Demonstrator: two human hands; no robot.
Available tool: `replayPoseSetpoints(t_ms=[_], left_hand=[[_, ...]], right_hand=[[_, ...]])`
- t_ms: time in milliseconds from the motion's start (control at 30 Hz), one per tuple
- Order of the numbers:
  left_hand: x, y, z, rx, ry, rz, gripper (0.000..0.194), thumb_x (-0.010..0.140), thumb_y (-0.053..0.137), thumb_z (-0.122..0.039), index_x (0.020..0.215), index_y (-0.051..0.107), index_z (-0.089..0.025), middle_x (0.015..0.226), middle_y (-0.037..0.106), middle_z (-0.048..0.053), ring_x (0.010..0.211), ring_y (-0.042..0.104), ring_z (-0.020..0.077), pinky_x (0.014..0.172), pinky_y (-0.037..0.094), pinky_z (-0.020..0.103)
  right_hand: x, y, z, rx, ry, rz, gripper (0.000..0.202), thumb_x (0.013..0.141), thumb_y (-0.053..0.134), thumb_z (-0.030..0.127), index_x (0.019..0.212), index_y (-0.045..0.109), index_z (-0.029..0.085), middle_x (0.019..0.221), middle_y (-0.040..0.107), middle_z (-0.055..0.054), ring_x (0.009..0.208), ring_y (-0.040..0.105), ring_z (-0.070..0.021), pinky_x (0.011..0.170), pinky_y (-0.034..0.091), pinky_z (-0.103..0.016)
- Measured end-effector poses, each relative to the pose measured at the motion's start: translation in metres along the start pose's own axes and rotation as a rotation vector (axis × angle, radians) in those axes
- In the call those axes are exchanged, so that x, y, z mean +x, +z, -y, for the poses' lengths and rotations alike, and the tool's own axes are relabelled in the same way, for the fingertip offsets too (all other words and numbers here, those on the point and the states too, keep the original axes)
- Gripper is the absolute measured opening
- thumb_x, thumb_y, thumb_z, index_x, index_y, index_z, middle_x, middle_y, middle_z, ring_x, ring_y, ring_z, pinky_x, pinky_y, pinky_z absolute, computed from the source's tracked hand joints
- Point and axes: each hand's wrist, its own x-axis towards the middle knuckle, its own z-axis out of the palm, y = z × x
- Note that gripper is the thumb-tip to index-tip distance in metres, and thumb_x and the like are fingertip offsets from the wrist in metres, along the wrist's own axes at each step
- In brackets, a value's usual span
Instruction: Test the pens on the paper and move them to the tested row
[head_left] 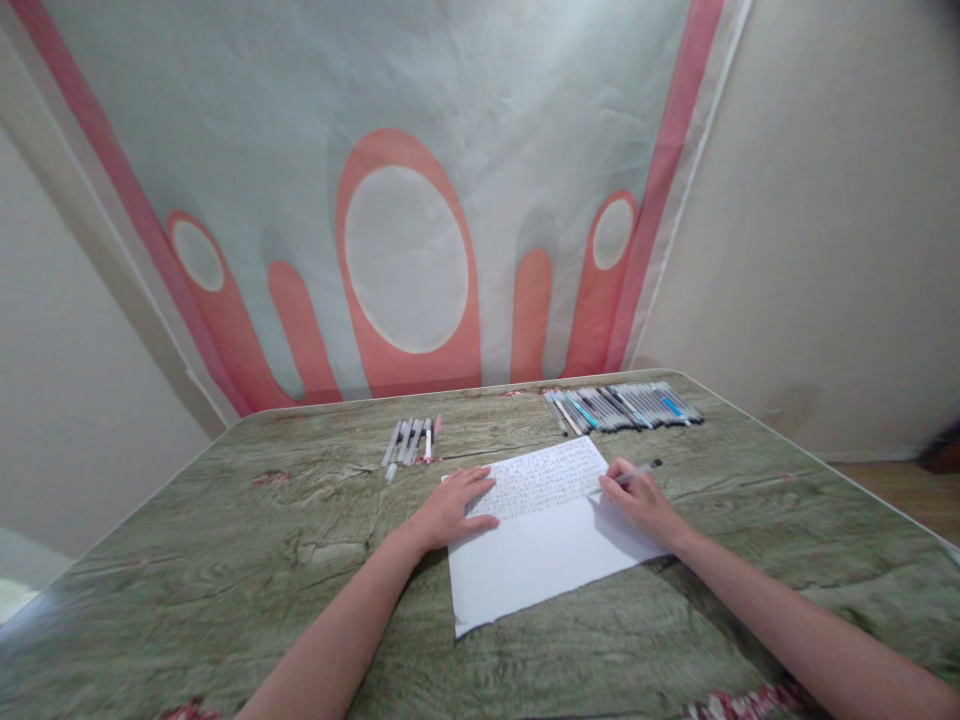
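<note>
A white sheet of paper (540,570) lies slightly turned on the table, its upper half covered with lines of small handwriting and its lower half blank. My left hand (454,508) rests flat on the sheet's left edge with the fingers spread, holding nothing. At the right side of the sheet my right hand (636,502) is closed around a pen (646,467). The pen's dark end points up to the right, and its tip is at the paper near the lowest written line.
A long row of pens (622,408) lies at the back right of the wood-patterned table (300,560). Several more pens (409,440) lie at the back, left of the sheet. Behind the table hangs a grey and red patterned cloth (405,260).
</note>
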Motion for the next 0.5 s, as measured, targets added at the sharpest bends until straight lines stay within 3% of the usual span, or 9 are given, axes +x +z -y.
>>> replayPoseSetpoints(t_ms=[200, 500], left_hand=[[0.0001, 0.0, 0.0006, 0.036, 0.003, 0.012, 0.065, 0.072, 0.045, -0.058, 0.126, 0.039, -0.023, 0.136, 0.033, 0.008, 0.125, 0.028, 0.0223, 0.104, 0.017, 0.039], [-0.002, 0.0011, -0.0014, 0.034, 0.005, -0.007, 0.064, 0.072, 0.045, -0.058, 0.125, 0.041, -0.023, 0.136, 0.033, 0.008, 0.125, 0.028, 0.0229, 0.103, 0.017, 0.039]], right_hand=[[0.0002, -0.0012, -0.0008, -0.005, 0.014, -0.025, 0.019, 0.077, 0.042, 0.032, 0.063, 0.044, 0.019, 0.056, 0.045, 0.002, 0.055, 0.045, -0.0124, 0.053, 0.033, -0.024], [0.0015, -0.0007, 0.0074, 0.079, 0.203, -0.005, 0.026, 0.077, 0.043, 0.043, 0.068, 0.049, 0.019, 0.056, 0.051, 0.002, 0.052, 0.048, -0.0119, 0.053, 0.036, -0.024]])
